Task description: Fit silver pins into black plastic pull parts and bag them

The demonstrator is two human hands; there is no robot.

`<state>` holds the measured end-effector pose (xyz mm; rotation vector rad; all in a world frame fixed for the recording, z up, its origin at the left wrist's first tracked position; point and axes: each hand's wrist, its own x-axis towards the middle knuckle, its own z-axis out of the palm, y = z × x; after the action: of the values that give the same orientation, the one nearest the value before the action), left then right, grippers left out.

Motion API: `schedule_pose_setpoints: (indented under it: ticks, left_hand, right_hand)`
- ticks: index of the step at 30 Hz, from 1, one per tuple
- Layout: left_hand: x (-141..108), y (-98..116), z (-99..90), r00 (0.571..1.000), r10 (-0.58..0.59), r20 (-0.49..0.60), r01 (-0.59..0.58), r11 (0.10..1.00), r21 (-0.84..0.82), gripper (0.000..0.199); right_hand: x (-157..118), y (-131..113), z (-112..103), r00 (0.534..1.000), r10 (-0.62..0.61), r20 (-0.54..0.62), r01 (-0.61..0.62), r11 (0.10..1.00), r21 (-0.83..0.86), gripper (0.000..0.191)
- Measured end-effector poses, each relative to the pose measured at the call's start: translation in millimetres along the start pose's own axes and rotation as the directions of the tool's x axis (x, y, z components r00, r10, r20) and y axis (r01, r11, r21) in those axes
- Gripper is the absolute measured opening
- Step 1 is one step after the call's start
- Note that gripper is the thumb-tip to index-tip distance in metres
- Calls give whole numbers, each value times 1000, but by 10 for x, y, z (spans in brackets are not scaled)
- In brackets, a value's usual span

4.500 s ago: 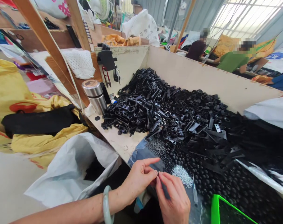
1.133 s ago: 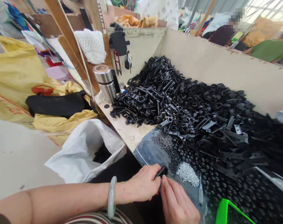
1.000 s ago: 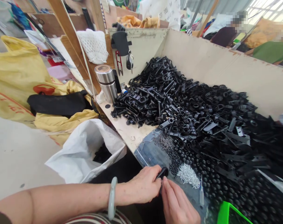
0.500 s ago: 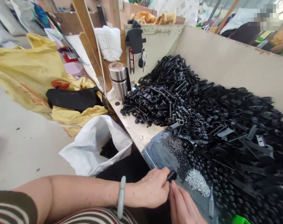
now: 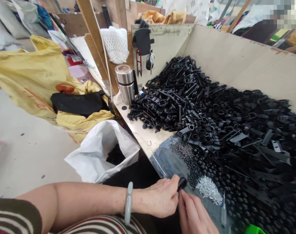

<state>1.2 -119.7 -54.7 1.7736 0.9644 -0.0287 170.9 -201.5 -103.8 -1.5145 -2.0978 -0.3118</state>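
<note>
My left hand (image 5: 162, 197) is closed around a black plastic part (image 5: 182, 184), whose rounded end pokes out past the thumb and forefinger. My right hand (image 5: 195, 213) comes in from the lower edge, its fingertips pinched together against the near side of that part. Anything small between those fingertips is too hidden to make out. Just beyond both hands lies a pile of silver pins (image 5: 209, 190). A slim screwdriver-like tool with a clear handle (image 5: 223, 213) rests to the right of it.
Heaped black plastic parts (image 5: 211, 97) fill the walled bench, with small black balls (image 5: 245, 195) in front and tiny metal pieces (image 5: 183, 151) beside them. A steel flask (image 5: 125, 86) stands at the corner. An opened white sack (image 5: 89, 156) is left, below the bench edge; something green (image 5: 253, 229) sits lower right.
The view has shifted slightly, so everything sits a little further right. Both hands keep nearly the same pose at the black part.
</note>
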Motion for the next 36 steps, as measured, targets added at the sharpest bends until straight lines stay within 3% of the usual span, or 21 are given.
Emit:
schedule_pose_setpoints:
  ticks: [12, 16, 23, 26, 28, 30, 32, 34, 36]
  left_hand:
    - [14, 0, -24, 992, 99, 81, -102, 994, 36, 24]
    - [18, 23, -84, 988, 82, 127, -84, 996, 7, 25]
    - [31, -15, 21, 994, 90, 70, -88, 996, -35, 29]
    - [43, -75, 75, 996, 90, 23, -85, 984, -156, 31]
    - [69, -128, 83, 999, 40, 34, -27, 946, -323, 33]
    - [111, -185, 79, 992, -19, 124, 82, 849, -523, 35]
    - [152, -232, 80, 978, -8, 207, 146, 737, -660, 35]
    - [173, -263, 94, 976, 35, 213, 135, 671, -729, 35]
    - [167, -274, 114, 980, 66, 186, 96, 664, -741, 33]
  right_hand:
    - [112, -44, -128, 989, -12, 145, 20, 998, -53, 20]
    - [193, -3, -166, 981, -80, 178, 87, 996, -29, 29]
    - [398, -4, -233, 954, -132, 268, 162, 982, -94, 31]
    - [386, -54, -193, 946, -128, 297, 179, 972, -153, 31]
    - [337, -96, -139, 946, -142, 290, 200, 963, -180, 31]
    - [270, -136, -68, 953, -155, 259, 210, 957, -202, 30]
    - [201, -173, 5, 966, -145, 216, 193, 955, -225, 28]
    - [154, -201, 53, 977, -113, 180, 154, 960, -235, 27]
    - [146, -213, 59, 982, -73, 172, 109, 971, -211, 29]
